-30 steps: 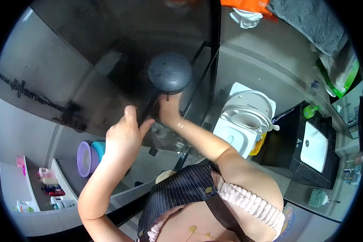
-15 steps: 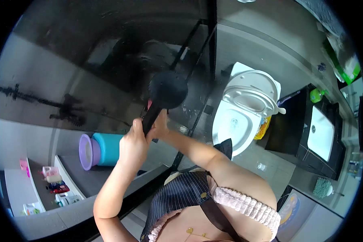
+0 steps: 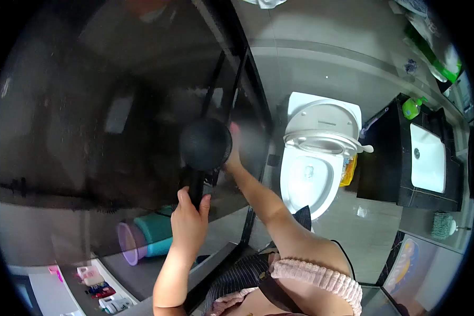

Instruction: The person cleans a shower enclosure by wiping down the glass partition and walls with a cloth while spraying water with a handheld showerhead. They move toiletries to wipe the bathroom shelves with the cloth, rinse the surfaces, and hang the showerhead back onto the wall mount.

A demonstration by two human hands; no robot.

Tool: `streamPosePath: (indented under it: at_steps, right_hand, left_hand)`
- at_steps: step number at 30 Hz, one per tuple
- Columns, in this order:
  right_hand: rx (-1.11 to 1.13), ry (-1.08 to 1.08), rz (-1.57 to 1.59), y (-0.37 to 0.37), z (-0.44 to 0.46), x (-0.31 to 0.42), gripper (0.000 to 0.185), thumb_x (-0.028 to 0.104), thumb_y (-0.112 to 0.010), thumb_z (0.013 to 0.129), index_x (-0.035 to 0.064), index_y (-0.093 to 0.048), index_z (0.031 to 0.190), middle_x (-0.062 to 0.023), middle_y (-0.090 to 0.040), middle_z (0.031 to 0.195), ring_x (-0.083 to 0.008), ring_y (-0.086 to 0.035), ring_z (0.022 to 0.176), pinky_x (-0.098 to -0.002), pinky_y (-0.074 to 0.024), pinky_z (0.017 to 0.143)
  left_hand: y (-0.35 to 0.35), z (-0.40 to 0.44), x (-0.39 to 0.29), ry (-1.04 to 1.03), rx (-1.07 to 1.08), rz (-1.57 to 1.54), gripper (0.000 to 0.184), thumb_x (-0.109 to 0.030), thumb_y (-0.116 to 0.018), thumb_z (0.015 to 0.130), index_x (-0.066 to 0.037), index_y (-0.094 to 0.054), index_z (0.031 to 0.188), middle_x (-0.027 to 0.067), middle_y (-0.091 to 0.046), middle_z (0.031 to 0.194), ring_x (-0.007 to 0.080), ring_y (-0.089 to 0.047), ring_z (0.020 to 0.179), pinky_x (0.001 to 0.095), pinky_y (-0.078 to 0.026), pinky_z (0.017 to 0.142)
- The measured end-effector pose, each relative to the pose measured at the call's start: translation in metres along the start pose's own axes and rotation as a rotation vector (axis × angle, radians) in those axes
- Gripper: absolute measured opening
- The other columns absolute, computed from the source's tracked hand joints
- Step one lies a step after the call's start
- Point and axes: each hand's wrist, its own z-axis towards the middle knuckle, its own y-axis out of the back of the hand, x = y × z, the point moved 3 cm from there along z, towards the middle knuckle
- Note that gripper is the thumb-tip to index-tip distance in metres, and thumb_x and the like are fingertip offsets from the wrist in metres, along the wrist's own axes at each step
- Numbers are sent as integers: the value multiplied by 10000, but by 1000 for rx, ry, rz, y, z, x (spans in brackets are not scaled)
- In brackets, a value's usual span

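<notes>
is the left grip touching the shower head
Touching. The head view shows the left grip closed around the lower handle of the shower head, a digit on either side.

One wide, round-edged view looks forward and down from the person's head. The striped garment (image 3: 230,279) is nearest, at the bottom; the left hand (image 3: 189,224) and right hand (image 3: 234,148) are farther off, near the middle, the toilet (image 3: 306,181) beyond.

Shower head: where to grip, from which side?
Likely the slim handle of the shower head, from the person's body side, where the left hand holds it: it points that way, and the round head is much wider.
</notes>
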Motion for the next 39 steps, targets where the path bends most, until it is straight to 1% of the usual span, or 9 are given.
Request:
streamPosePath:
  at_steps: [11,13,15,17,21,25,28,35,39]
  right_hand:
    - [-56,-65,144,23,242,95,670,352,-451,1010,1,-187,1516,-198,-235,1566,-332,-249,1442,-425,-194,1173]
    - [-102,397,-274,22,266,34,631,328,-464,1008,16,-237,1507,-202,-267,1553,-342,-272,1428,-438,-197,1169]
    - [-141,-295,953,31,290,-15,549,259,-437,1011,14,-299,1482,-225,-296,1531,-375,-285,1414,-446,-194,1172]
    - [-58,176,114,61,293,-38,528,273,-401,1015,4,-334,1463,-231,-329,1506,-388,-286,1409,-446,-193,1171]
    - [-118,306,-310,86,277,-132,539,329,-369,1018,-7,-363,1439,-234,-368,1472,-396,-299,1395,-446,-207,1162]
    - [-243,-575,229,98,192,-131,574,395,-282,1055,-14,-347,1452,-159,-365,1478,-280,-323,1383,-367,-220,1157]
    - [-130,-22,-380,88,174,-229,445,235,-326,1044,-1,-364,1419,-221,-323,1505,-388,-286,1403,-419,-203,1167]
    - [-71,286,-285,56,178,-34,497,217,-360,1014,48,-306,1479,-213,-285,1534,-374,-222,1445,-420,-158,1189]
    - [-44,25,154,64,210,-66,515,253,-404,999,90,-367,1486,-87,-283,1577,-284,-207,1469,-371,-150,1181]
  left_hand:
    - [-62,94,-13,108,-178,-279,429,-233,-641,921,25,-446,1203,278,-656,928,451,-653,856,448,-519,708]
    - [-63,106,-26,143,-125,-257,410,-212,-645,917,25,-455,1192,275,-658,928,438,-662,853,437,-523,706]
    - [-67,115,-32,171,-78,-236,391,-191,-649,913,25,-464,1181,271,-660,928,424,-671,850,426,-527,705]
    - [-75,116,-27,100,-51,-278,327,-87,-590,939,31,-443,1206,175,-670,989,205,-644,836,315,-503,758]
    - [-85,116,-16,117,-112,-310,383,-94,-687,855,47,-462,1132,234,-651,841,386,-683,771,385,-523,681]
    - [-83,117,-26,143,-1,-197,309,-108,-579,933,31,-451,1178,153,-642,1047,180,-590,867,288,-463,804]
    - [-80,119,-30,233,54,-289,308,-123,-591,931,6,-448,1172,139,-603,1108,175,-559,943,313,-430,888]
    - [-89,98,-7,164,53,-437,291,-117,-542,971,-20,-414,1213,117,-601,1167,66,-474,686,207,-404,653]
    - [-91,84,4,63,-1,-430,305,-120,-512,981,-27,-386,1242,133,-600,1242,40,-447,606,185,-378,543]
